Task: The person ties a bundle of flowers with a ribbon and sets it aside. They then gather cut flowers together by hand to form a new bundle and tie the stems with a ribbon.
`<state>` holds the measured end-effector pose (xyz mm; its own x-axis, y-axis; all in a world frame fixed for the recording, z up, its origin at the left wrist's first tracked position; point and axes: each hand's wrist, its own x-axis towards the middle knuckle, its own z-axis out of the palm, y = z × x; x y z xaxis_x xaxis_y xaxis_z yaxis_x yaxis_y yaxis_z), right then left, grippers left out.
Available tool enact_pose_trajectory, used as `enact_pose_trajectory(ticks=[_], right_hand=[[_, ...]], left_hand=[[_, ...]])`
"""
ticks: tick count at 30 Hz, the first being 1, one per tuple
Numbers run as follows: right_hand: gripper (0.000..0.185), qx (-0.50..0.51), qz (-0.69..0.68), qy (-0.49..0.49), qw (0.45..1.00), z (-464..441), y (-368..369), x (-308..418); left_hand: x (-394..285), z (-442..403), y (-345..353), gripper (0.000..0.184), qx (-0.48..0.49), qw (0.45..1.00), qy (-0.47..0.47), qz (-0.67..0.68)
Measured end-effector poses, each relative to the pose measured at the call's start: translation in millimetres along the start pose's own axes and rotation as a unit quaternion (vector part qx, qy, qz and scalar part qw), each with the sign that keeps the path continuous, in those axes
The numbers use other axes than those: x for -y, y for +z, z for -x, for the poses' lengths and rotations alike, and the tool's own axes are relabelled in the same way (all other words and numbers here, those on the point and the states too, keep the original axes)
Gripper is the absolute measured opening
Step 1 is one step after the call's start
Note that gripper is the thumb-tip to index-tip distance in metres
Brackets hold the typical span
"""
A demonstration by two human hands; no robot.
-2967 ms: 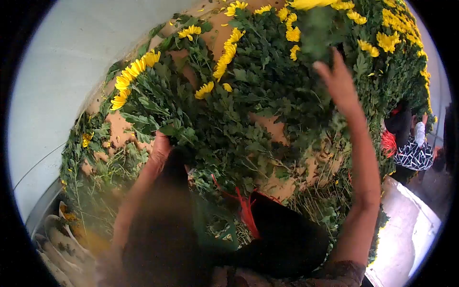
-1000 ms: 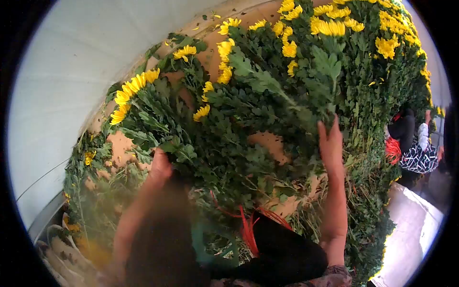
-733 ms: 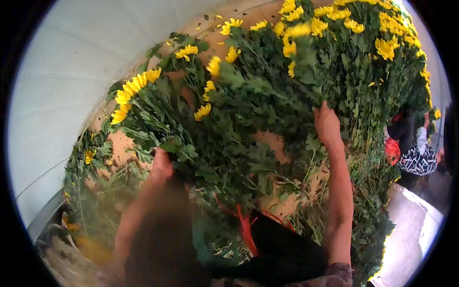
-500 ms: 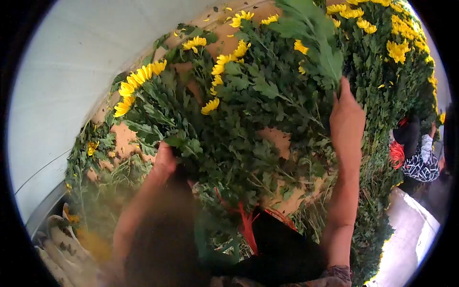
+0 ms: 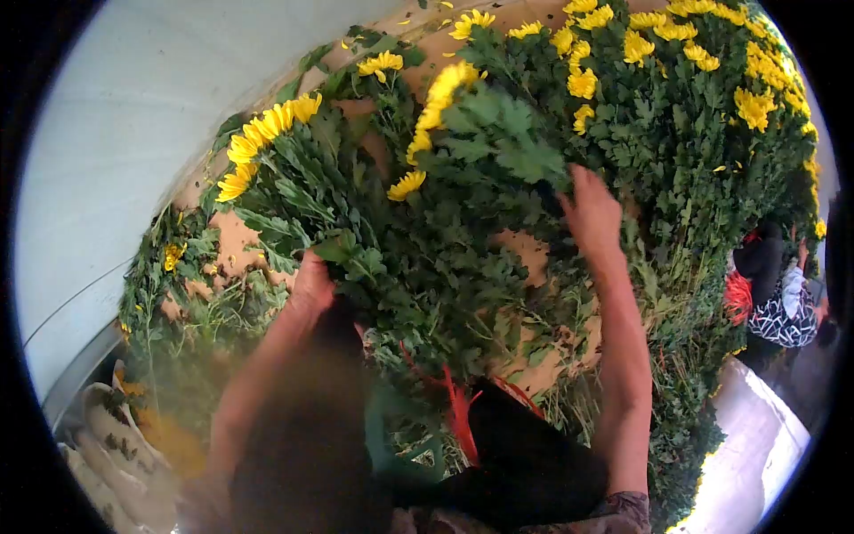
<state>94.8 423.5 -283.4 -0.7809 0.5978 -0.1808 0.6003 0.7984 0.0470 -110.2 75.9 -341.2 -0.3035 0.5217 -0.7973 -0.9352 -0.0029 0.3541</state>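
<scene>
My left hand (image 5: 313, 283) is wrapped round a bunch of yellow chrysanthemums (image 5: 302, 191), whose flower heads line up at the upper left. Dark leaves hide part of its fingers. My right hand (image 5: 594, 214) is closed on a leafy chrysanthemum stem (image 5: 511, 138), smeared by motion and pointing up and left. A blurred yellow bloom (image 5: 447, 84) shows near the tip of that stem, but I cannot tell whether it belongs to it. Beneath both hands lie more cut chrysanthemums (image 5: 445, 240) with dark green leaves.
A thick row of chrysanthemums (image 5: 685, 151) fills the right side. Red ties (image 5: 460, 414) hang by my dark-clothed legs. A pale sheet wall (image 5: 160, 116) curves along the left. Another person (image 5: 783, 307) is at the far right, near a white sheet (image 5: 756, 436).
My right hand has swung left and slightly down with the leafy stem, which now tilts toward the left bunch. My left hand stays on its bunch, almost unmoved.
</scene>
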Motion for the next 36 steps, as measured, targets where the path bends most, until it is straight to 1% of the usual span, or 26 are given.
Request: enact_pose_trajectory(ticks=[2, 4, 5, 7, 9, 10, 11, 13, 14, 15, 17, 18, 19, 21, 22, 24, 25, 26, 27, 28, 30, 31, 33, 34, 35, 36], right_hand=[[0.046, -0.110, 0.020, -0.030, 0.993, 0.3, -19.2, -21.2], [0.046, -0.122, 0.040, 0.008, 0.992, -13.7, -44.6, -41.4], [0.053, -0.145, 0.126, 0.017, 0.981, -21.4, -48.9, -48.0], [0.066, -0.201, 0.159, -0.025, 0.966, -19.4, -47.7, -41.0], [0.073, -0.042, 0.044, -0.041, 0.997, -0.3, -29.9, -21.0], [0.077, 0.012, 0.109, -0.079, 0.991, 11.5, -7.2, -11.0], [0.060, 0.015, 0.093, -0.142, 0.985, 26.6, 21.0, -12.2], [0.042, 0.014, 0.054, -0.122, 0.991, 38.6, 65.8, -18.3], [0.036, -0.022, -0.031, -0.075, 0.996, 39.4, 56.2, -11.2], [0.030, -0.055, -0.114, -0.025, 0.992, 40.5, 33.1, -3.1], [0.035, -0.060, -0.138, 0.049, 0.987, 37.4, -15.0, 8.9], [0.035, -0.069, -0.160, 0.118, 0.978, 35.8, -44.1, 19.0], [0.032, 0.005, -0.131, 0.215, 0.968, 28.8, -76.3, 26.7], [0.030, -0.037, -0.258, 0.166, 0.951, 33.0, -98.4, 13.3], [0.030, -0.037, -0.258, 0.166, 0.951, 30.7, -91.8, 15.5], [0.033, -0.147, -0.123, 0.085, 0.978, 20.7, -63.3, 18.5], [0.049, -0.130, 0.069, 0.025, 0.989, 18.9, -54.6, 24.6], [0.051, -0.144, 0.056, -0.028, 0.988, 25.4, -44.7, 36.6], [0.051, -0.102, -0.063, -0.025, 0.993, 37.4, -21.4, 51.7], [0.048, 0.034, -0.104, 0.007, 0.994, 48.1, -13.4, 80.8], [0.048, 0.150, -0.049, -0.066, 0.985, 79.7, 52.3, 97.7], [0.048, 0.144, -0.044, -0.067, 0.986, 88.5, 67.9, 93.0], [0.051, 0.118, -0.222, 0.020, 0.968, 89.5, 85.3, 83.4], [0.046, -0.037, -0.193, -0.023, 0.980, 88.7, 88.0, 75.4], [0.046, -0.032, -0.193, -0.021, 0.980, 87.0, 72.8, 74.1], [0.041, 0.022, -0.303, 0.045, 0.952, 78.1, 48.7, 71.6]], left_hand=[[-0.5, 1.2, -1.8, 0.024, -0.015, 1.000, -0.008, 0.002], [2.3, 1.0, -7.3, 0.024, -0.027, 0.999, -0.019, 0.004], [3.9, -1.2, -9.4, 0.025, -0.030, 0.999, -0.027, 0.024], [3.9, -2.2, -12.5, 0.025, -0.033, 0.998, -0.031, 0.044], [-0.7, 9.7, 4.7, 0.026, -0.058, 0.997, 0.013, -0.041], [0.0, 11.2, 1.1, 0.026, -0.065, 0.997, 0.012, -0.042], [0.8, 10.2, -8.8, 0.027, -0.047, 0.999, 0.010, -0.013], [3.7, 9.0, -39.5, 0.027, -0.027, 0.999, 0.014, 0.015], [5.3, 7.9, -57.2, 0.026, -0.031, 0.998, 0.042, -0.017], [8.0, 8.5, -75.8, 0.025, -0.035, 0.996, 0.067, -0.049], [15.4, 5.5, -104.1, 0.024, -0.040, 0.986, 0.120, -0.106], [15.8, 8.0, -106.6, 0.024, -0.047, 0.982, 0.139, -0.122], [15.4, 11.4, -105.7, 0.023, -0.057, 0.978, 0.150, -0.132], [12.2, 17.6, -99.0, 0.023, -0.074, 0.974, 0.161, -0.143], [11.5, 18.2, -96.0, 0.022, -0.078, 0.973, 0.164, -0.144], [11.4, 20.1, -92.2, 0.022, -0.083, 0.972, 0.167, -0.147], [11.8, 20.3, -91.1, 0.021, -0.085, 0.971, 0.169, -0.149], [11.6, 19.2, -90.1, 0.021, -0.088, 0.969, 0.174, -0.153], [11.5, 18.1, -89.1, 0.021, -0.091, 0.967, 0.179, -0.156], [12.2, 18.8, -86.9, 0.021, -0.094, 0.965, 0.184, -0.162], [12.4, 17.3, -83.3, 0.020, -0.098, 0.963, 0.183, -0.170], [10.2, 15.7, -79.4, 0.020, -0.097, 0.962, 0.186, -0.177], [3.0, 16.4, -68.4, 0.019, -0.101, 0.959, 0.182, -0.192], [1.7, 24.3, -61.9, 0.019, -0.106, 0.960, 0.170, -0.198], [-0.8, 33.0, -52.9, 0.018, -0.111, 0.960, 0.159, -0.203], [-8.9, 37.1, -34.2, 0.018, -0.099, 0.987, 0.101, -0.073]])
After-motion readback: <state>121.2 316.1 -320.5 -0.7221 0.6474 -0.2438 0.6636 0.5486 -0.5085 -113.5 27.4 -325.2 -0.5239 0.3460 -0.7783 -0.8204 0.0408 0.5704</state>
